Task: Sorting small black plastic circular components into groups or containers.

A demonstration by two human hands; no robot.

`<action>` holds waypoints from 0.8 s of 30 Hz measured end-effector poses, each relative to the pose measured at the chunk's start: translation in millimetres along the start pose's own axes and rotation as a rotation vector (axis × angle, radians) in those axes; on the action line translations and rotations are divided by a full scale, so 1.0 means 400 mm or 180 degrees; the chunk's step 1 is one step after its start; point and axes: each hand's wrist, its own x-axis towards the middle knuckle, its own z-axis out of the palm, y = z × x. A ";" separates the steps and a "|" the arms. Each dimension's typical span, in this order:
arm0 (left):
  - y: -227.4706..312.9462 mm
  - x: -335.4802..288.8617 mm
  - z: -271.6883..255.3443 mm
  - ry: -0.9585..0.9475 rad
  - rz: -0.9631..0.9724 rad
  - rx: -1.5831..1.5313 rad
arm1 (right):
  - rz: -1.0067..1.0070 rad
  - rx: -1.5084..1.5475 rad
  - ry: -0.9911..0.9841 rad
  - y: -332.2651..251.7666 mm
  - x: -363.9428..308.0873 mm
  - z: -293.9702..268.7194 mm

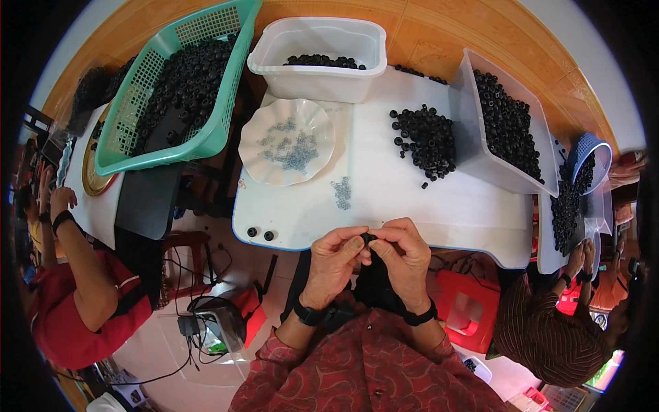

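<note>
At the table's near edge, my left hand (335, 261) and my right hand (403, 258) meet fingertip to fingertip. Both pinch one small black part (368, 239), round and partly covered by the fingers. Just beyond them on the white table (391, 206) lies a little cluster of tiny clear pieces (342, 193). More clear pieces fill the middle of a scalloped white plate (254, 147) to the far left. Two black ring-like parts (260, 234) rest near the left front corner. A heap of similar black parts (427, 141) sits farther off to the right.
A white tub (319, 86) and a translucent bin (504, 168) hold black parts. More fill a green basket (199, 147) at left. A blue basket (592, 147) lies tipped at far right. People work on both sides; a red stool (470, 302) stands right, cables (189, 329) lie left.
</note>
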 end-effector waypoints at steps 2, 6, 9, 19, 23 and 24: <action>0.002 0.000 0.004 0.0056 0.0016 0.0101 | -0.0005 -0.0045 -0.0012 -0.004 0.001 -0.001; 0.016 -0.009 0.014 0.0141 0.0063 0.0406 | -0.0083 -0.0146 -0.0059 -0.003 0.002 0.003; 0.020 -0.013 0.018 0.0194 0.0068 0.0570 | -0.0151 -0.0213 -0.0063 -0.008 0.003 0.008; 0.023 -0.019 0.022 0.0318 0.0130 0.0778 | -0.0133 -0.0342 -0.0177 -0.017 0.000 0.021; 0.032 -0.022 0.042 0.0404 0.0106 0.0890 | -0.0156 -0.0623 -0.0169 -0.006 -0.007 0.022; 0.032 -0.023 0.046 0.0409 0.0173 0.0955 | -0.0293 -0.0846 -0.0157 -0.003 -0.008 0.022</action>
